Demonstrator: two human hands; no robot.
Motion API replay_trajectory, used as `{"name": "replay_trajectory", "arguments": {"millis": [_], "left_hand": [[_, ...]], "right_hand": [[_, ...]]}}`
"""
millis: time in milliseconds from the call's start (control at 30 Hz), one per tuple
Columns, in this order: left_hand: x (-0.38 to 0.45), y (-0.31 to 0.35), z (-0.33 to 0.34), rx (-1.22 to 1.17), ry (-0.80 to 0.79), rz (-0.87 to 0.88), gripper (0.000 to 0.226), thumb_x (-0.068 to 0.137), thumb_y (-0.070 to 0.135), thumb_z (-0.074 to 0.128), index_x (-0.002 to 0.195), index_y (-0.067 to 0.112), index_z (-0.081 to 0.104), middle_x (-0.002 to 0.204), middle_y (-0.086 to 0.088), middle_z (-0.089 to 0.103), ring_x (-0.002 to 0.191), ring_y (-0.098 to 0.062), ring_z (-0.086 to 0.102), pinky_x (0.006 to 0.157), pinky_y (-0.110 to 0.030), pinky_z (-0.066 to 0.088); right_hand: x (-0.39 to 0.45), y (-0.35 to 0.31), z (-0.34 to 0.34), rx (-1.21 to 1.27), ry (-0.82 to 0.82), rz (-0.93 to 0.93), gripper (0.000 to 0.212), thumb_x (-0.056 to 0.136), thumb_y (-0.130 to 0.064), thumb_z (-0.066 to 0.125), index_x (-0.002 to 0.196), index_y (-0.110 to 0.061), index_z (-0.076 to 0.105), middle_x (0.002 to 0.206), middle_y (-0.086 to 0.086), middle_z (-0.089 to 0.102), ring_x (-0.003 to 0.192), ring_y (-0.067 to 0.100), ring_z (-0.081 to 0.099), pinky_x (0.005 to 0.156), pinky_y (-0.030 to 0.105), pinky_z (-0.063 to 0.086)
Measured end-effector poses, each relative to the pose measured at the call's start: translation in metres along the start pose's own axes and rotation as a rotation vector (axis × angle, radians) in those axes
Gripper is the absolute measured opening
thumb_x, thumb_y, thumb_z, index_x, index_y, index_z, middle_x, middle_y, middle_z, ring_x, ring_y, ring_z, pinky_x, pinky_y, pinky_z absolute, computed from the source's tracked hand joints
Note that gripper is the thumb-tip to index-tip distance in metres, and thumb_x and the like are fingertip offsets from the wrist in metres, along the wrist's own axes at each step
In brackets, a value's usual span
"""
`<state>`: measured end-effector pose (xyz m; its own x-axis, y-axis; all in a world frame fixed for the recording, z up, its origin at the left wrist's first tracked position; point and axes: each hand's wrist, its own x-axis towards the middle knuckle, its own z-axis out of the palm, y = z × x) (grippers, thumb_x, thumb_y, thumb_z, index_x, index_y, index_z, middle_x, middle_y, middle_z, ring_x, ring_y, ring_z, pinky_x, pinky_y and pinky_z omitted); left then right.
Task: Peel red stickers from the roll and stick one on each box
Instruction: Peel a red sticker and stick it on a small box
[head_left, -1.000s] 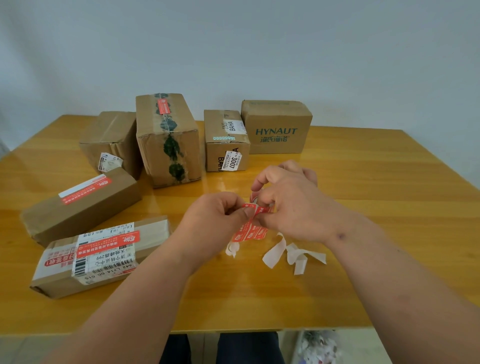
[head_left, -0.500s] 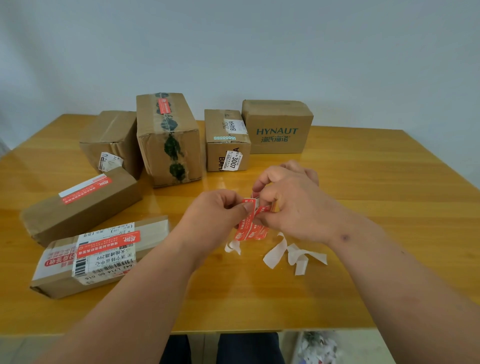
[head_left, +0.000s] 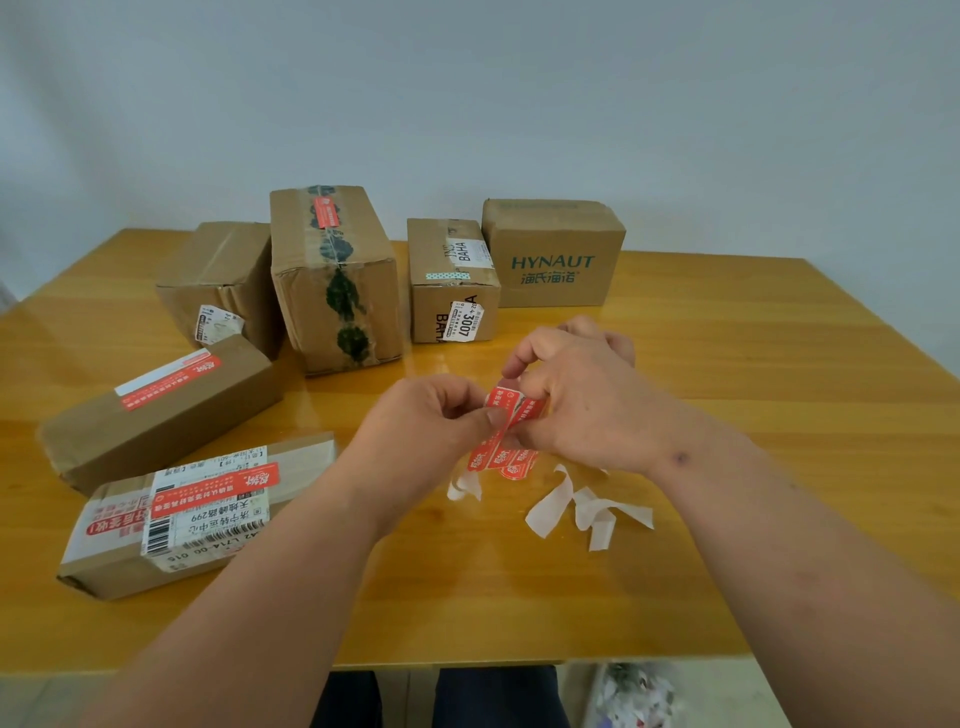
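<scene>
From the head camera, two bare hands meet over the middle of a shiny yellow wooden surface (head_left: 779, 364). The left hand (head_left: 426, 421) pinches the end of a red sticker (head_left: 485, 452) between thumb and finger. The right hand (head_left: 582, 405) has its fingers curled round the sticker roll (head_left: 511, 402), which is mostly hidden behind them. More red stickers hang down from the roll, just above the surface.

White paper scraps (head_left: 587, 512) lie curled on the surface, just below the right hand.

Six brown boxes sit on the far and left side. The nearest flat box (head_left: 176, 519) has a red sticker on top of its white label. The long box (head_left: 166, 410) behind it has a red sticker too. The tall box (head_left: 332, 280) with dark green marks on its tape has a red one on its top. The plain box (head_left: 218, 280) at the left, the small box (head_left: 452, 280) and the HYNAUT box (head_left: 553, 254) show no red sticker from here.
</scene>
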<state>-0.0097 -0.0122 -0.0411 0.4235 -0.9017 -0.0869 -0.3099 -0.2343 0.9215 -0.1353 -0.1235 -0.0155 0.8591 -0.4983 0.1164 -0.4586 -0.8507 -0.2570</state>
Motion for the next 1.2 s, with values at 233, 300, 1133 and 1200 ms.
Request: {"name": "replay_trajectory", "arguments": {"millis": [233, 300, 1133, 1200], "left_hand": [[0.004, -0.002, 0.005, -0.082, 0.052, -0.057, 0.020, 0.093, 0.033, 0.062, 0.079, 0.021, 0.070, 0.072, 0.006, 0.073, 0.064, -0.002, 0.066, 0.064, -0.023, 0.047], [0.005, -0.002, 0.007, -0.107, 0.072, -0.071, 0.021, 0.093, 0.033, 0.061, 0.076, 0.022, 0.069, 0.069, 0.006, 0.072, 0.059, 0.000, 0.064, 0.063, -0.022, 0.045], [0.005, 0.000, 0.005, -0.068, 0.073, -0.007, 0.013, 0.087, 0.030, 0.070, 0.077, 0.021, 0.073, 0.072, 0.003, 0.074, 0.070, -0.013, 0.070, 0.067, -0.027, 0.056], [0.006, -0.001, 0.006, -0.134, 0.091, -0.036, 0.012, 0.087, 0.028, 0.069, 0.079, 0.019, 0.072, 0.071, 0.002, 0.074, 0.064, -0.009, 0.069, 0.060, -0.020, 0.053]], "right_hand": [[0.000, 0.001, 0.005, -0.030, 0.071, -0.019, 0.020, 0.073, -0.046, 0.075, 0.084, -0.029, 0.077, 0.108, -0.022, 0.052, 0.115, 0.010, 0.029, 0.097, 0.035, 0.014], [-0.001, 0.001, 0.007, -0.038, 0.091, -0.030, 0.017, 0.073, -0.044, 0.076, 0.079, -0.028, 0.075, 0.107, -0.021, 0.053, 0.115, 0.011, 0.031, 0.098, 0.037, 0.016], [0.002, 0.001, 0.002, -0.038, -0.005, 0.001, 0.010, 0.074, -0.043, 0.075, 0.080, -0.034, 0.074, 0.127, -0.028, 0.047, 0.123, 0.007, 0.024, 0.104, 0.040, 0.012], [0.001, 0.000, 0.002, -0.065, 0.008, -0.013, 0.011, 0.074, -0.040, 0.075, 0.079, -0.031, 0.074, 0.126, -0.027, 0.047, 0.123, 0.008, 0.025, 0.103, 0.040, 0.012]]}}
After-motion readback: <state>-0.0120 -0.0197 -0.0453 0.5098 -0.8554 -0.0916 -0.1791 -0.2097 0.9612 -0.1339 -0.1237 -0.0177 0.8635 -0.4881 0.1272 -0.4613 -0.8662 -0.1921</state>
